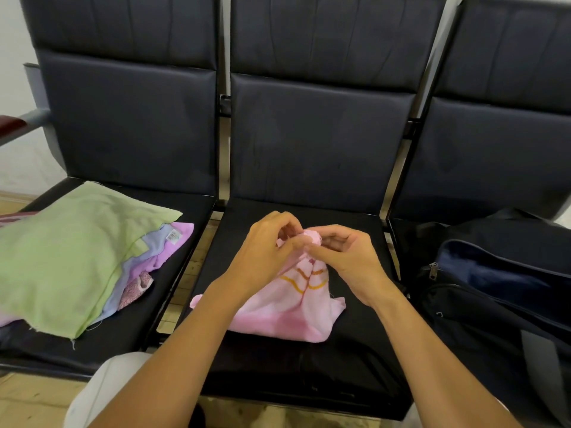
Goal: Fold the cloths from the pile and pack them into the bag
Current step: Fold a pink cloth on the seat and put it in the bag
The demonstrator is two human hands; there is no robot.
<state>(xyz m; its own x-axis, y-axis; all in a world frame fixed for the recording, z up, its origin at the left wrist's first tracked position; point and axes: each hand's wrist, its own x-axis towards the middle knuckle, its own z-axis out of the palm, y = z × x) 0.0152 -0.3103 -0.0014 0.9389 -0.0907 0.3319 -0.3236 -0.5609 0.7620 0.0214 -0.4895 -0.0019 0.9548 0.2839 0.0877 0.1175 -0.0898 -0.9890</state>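
A pink cloth (pixel 296 307) with orange lines lies bunched on the middle black seat (pixel 355 344). Its top edge is lifted off the seat. My left hand (pixel 268 245) and my right hand (pixel 346 257) pinch that raised edge close together, fingers closed on the fabric. On the left seat lies the pile of cloths (pixel 71 257), with a green one on top and blue, purple and patterned pink ones under it. A dark navy bag (pixel 500 291) sits on the right seat with its zipper open and its mouth gaping.
Three joined black padded chairs stand in a row, with backrests (pixel 318 137) behind. A gap between the left and middle seats shows tiled floor (pixel 191 273). A wooden armrest (pixel 12 123) is at the far left. My knee in light trousers (pixel 102 393) is at the bottom.
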